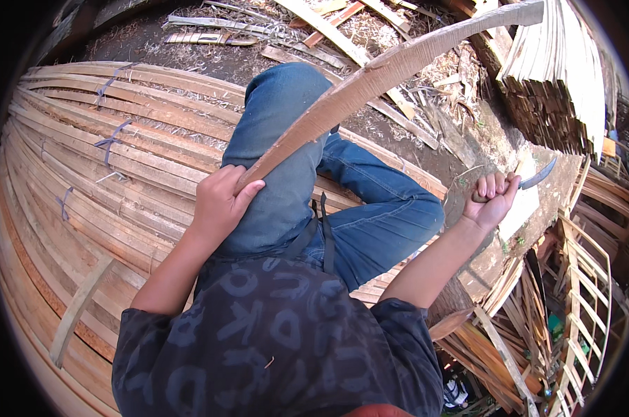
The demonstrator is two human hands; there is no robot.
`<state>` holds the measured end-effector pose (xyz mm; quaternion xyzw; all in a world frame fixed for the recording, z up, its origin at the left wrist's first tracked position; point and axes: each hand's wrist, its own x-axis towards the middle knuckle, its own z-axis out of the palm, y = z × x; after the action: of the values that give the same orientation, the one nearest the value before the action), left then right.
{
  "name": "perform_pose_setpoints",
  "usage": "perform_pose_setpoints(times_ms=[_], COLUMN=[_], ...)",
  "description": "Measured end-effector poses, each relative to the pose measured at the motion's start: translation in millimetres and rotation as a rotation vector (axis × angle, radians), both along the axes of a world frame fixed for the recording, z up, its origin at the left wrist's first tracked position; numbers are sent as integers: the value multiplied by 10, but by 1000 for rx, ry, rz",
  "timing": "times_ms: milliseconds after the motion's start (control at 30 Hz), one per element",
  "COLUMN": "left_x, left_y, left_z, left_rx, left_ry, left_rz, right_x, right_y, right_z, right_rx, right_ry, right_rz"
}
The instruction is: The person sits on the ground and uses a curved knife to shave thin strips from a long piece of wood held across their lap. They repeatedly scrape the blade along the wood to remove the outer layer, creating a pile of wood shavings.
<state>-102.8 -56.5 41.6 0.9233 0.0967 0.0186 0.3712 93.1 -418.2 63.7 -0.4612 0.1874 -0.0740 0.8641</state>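
Observation:
My left hand (221, 197) is closed round the near end of a long wooden plank (370, 80), with the thumb along its edge. The plank slants up across my raised knee, and its far end reaches the upper right. Out to the right, my right hand (492, 198) makes a fist round the handle of a curved knife (539, 174). Most of that handle is hidden by my fingers. The grey blade points up and away to the right, apart from the plank.
I sit on bundled wooden strips (141, 167) bound with blue ties. A large stack of thin slats (551, 90) stands at the upper right. Shavings and offcuts (214, 31) litter the ground ahead. A slatted wooden frame (582, 313) and loose sticks lie at the lower right.

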Motion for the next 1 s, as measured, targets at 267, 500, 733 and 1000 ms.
perform_pose_setpoints(times_ms=[267,500,733,1000], left_x=[18,16,54,38], left_y=[-18,19,-13,9], left_z=[-6,3,38,21], left_rx=[-44,-20,3,22], left_ry=[-2,16,0,-1], left_rz=[-3,2,-22,-63], right_x=[-647,-532,-504,-604], right_y=[728,1234,1094,1012], right_z=[75,78,38,84], right_rx=[95,67,-128,-235], right_ry=[116,263,225,157], right_rz=[776,1234,930,828])
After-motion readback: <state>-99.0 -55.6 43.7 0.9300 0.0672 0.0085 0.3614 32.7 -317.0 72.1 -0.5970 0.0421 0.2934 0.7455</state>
